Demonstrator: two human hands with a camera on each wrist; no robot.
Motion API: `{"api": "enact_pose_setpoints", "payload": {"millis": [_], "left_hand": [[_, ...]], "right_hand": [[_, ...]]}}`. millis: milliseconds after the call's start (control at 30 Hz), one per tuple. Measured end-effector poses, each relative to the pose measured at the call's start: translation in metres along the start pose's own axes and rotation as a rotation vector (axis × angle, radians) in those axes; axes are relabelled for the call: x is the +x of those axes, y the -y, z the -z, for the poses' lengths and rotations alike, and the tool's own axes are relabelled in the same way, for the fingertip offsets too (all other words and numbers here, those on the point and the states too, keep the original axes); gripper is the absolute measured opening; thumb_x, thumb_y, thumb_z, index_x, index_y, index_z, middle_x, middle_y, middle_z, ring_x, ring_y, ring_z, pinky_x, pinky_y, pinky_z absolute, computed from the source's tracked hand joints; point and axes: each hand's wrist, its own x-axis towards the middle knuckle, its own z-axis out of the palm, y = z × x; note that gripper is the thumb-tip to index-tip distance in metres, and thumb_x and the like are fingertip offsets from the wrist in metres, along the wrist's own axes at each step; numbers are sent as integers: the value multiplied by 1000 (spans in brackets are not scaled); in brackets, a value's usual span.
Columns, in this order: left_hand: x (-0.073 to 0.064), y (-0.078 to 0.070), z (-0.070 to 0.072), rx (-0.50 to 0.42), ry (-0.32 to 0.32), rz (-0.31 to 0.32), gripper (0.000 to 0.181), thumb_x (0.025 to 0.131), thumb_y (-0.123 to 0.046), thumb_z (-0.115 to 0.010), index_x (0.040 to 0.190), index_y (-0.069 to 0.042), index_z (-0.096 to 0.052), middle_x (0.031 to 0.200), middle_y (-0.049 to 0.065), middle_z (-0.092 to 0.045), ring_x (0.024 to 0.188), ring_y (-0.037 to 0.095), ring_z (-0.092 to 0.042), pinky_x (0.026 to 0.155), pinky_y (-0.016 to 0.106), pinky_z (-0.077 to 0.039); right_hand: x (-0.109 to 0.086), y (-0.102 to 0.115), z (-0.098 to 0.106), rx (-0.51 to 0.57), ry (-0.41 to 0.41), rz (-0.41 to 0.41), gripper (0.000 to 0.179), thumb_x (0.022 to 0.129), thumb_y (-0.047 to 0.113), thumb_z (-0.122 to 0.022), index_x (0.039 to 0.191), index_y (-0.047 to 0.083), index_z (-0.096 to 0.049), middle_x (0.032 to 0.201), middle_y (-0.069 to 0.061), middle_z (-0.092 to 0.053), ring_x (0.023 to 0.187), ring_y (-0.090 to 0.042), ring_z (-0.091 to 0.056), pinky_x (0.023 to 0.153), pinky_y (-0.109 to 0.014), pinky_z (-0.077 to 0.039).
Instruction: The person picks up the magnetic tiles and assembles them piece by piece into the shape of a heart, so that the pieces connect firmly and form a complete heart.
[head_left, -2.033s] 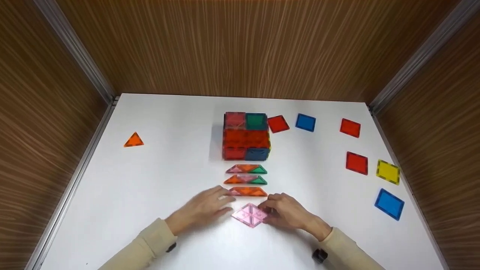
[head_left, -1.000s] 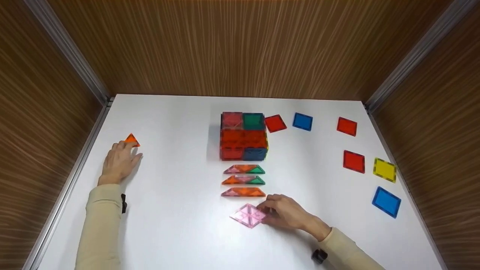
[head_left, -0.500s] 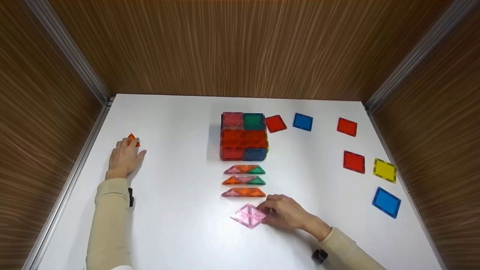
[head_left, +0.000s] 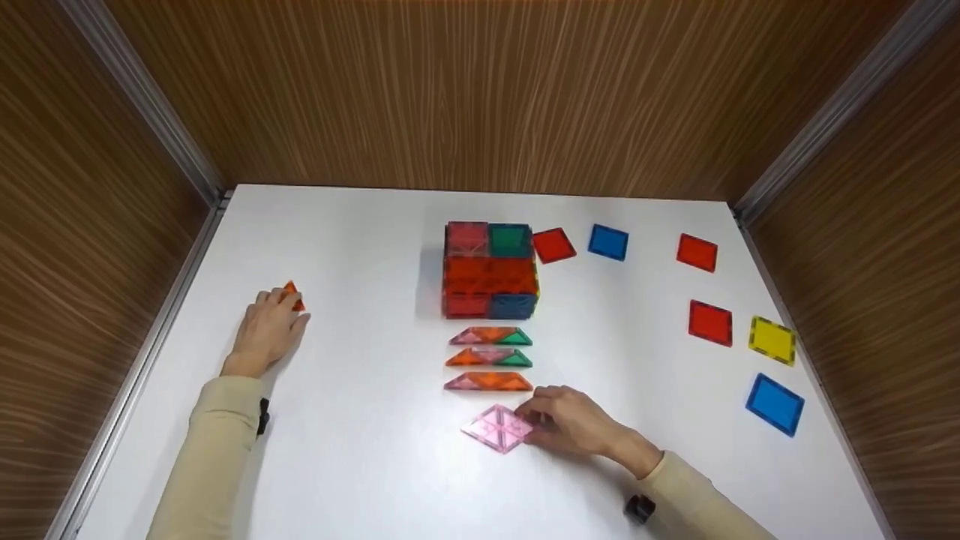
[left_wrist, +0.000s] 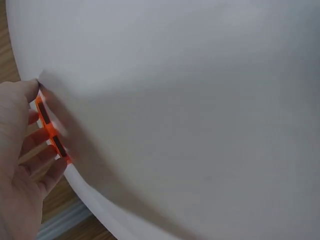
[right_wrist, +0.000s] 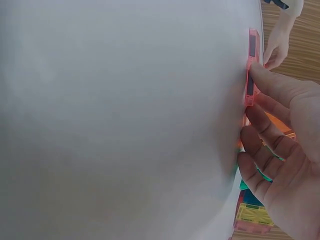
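Note:
At the table's left side my left hand [head_left: 268,330] grips an orange triangle magnetic tile [head_left: 291,298]. In the left wrist view the tile [left_wrist: 48,125] shows edge-on, between the thumb and the fingertips. My right hand [head_left: 574,424] pinches the right corner of a pink diamond [head_left: 491,429], made of joined triangle tiles lying flat near the front middle. The right wrist view has thumb and index finger on the pink tile's edge [right_wrist: 252,70]. Behind the diamond lie three trapezoid strips of triangles: pink-orange [head_left: 487,382], orange-pink-green [head_left: 487,358], pink-orange-green [head_left: 491,336].
A box built of coloured square tiles [head_left: 491,275] stands behind the strips. Beside it lie a red square [head_left: 554,245] and a blue square [head_left: 608,242]. Further right are red squares [head_left: 710,323], a yellow square [head_left: 772,340] and a blue square [head_left: 775,404]. Wood-grain panels [head_left: 480,97] enclose the table.
My left hand went from the pink diamond to the far left, took hold of the orange triangle and has brought it slightly right and nearer. The right hand has stayed at the diamond.

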Motion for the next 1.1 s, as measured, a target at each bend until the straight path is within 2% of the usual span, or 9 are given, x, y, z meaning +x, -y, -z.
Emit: {"api": "enact_pose_setpoints", "payload": {"millis": [233,333,533,667,833,1100], "left_hand": [[-23,-23,-11,49,-4,-102,39,105,-20,-63,136,3,-64,134,32,-60,120,50,-55,96,63,-46],[-33,-39,-18,41,-13,-162,35,104,-19,-67,133,1,-67,131,28,-63,118,46,-57,95,60,-50],[-52,-73,-33,25,-70,-311,32,97,-13,-76,126,-2,-70,124,22,-67,111,40,-61,92,55,-57],[-63,-94,-40,12,-76,-376,31,94,-12,-80,123,-6,-73,121,17,-68,108,35,-62,91,50,-58],[-78,-120,-48,-23,-42,-436,28,93,-17,-81,120,-12,-76,118,10,-69,106,27,-61,90,42,-58],[-98,-156,-56,-44,84,-550,24,97,-25,-76,120,-17,-78,119,6,-70,107,21,-60,92,38,-57]], "right_hand": [[-2,-1,-2,-9,-2,-3,31,93,29,-82,120,17,-78,101,5,-74,83,-5,-60,85,-32,-55],[-2,-1,-2,-9,-20,9,31,93,30,-82,120,16,-78,98,4,-74,82,-6,-60,82,-29,-53],[-1,-2,-2,-4,-33,16,30,93,31,-82,120,16,-78,96,4,-73,81,-7,-60,79,-26,-52],[-1,-2,-3,-1,-29,9,31,94,31,-81,120,16,-78,97,4,-74,81,-7,-60,80,-26,-52],[0,-2,-2,10,-17,5,30,94,30,-81,121,17,-78,100,4,-74,82,-7,-61,80,-26,-53],[1,-2,-1,35,5,-1,31,94,28,-81,123,20,-78,101,5,-74,79,-8,-55,84,-29,-52]]}}
